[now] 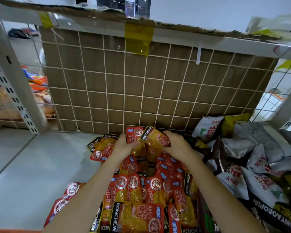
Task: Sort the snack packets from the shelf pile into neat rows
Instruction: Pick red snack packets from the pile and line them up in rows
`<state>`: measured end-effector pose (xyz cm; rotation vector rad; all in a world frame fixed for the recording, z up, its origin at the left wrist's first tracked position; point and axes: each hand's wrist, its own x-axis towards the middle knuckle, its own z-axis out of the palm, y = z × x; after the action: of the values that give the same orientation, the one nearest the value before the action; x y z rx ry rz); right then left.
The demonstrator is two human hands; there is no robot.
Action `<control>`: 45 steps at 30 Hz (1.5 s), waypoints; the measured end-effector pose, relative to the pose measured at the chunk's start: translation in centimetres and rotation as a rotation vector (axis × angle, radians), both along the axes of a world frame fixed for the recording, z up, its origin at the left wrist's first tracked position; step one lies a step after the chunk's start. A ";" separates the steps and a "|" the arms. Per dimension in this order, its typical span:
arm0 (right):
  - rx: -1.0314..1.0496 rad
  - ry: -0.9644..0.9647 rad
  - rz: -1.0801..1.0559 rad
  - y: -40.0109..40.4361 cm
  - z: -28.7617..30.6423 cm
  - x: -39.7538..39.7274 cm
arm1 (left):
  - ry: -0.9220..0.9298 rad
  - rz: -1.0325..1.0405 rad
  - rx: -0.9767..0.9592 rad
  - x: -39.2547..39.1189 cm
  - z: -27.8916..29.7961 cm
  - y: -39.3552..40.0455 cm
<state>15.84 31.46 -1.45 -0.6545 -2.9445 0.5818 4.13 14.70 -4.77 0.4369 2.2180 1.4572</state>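
Red-and-orange plastic snack packets (pixel 138 214) lie heaped on the grey shelf (pixel 32 165). At its far end, the right hand (pixel 176 145) pinches one orange packet (pixel 155 137); the left hand (pixel 124 147) curls round neighbouring packets.

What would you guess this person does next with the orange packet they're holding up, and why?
Probably lay it flat on the bare shelf to the left. The right hand grips one orange packet lifted above the pile of orange packets, the left hand rests on that pile, and a few packets already lie at the open area's edge.
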 end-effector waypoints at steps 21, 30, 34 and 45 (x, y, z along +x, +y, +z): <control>-0.865 0.441 -0.233 -3.0 3.5 7.0 | -0.053 0.045 0.300 3.6 3.4 -5.9; -1.116 0.595 -0.299 -4.1 1.3 7.1 | -0.092 0.146 0.368 7.5 2.8 -7.7; -1.176 0.615 -0.242 -4.6 0.7 6.7 | -0.118 0.260 0.400 9.1 2.5 -8.6; -1.159 0.373 0.089 -13.3 -0.5 3.3 | -0.075 0.664 0.465 12.5 2.3 -18.3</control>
<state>19.13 18.16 -1.91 -0.3614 -2.0569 2.1488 16.59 -3.63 -2.48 -0.2546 2.0411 2.2976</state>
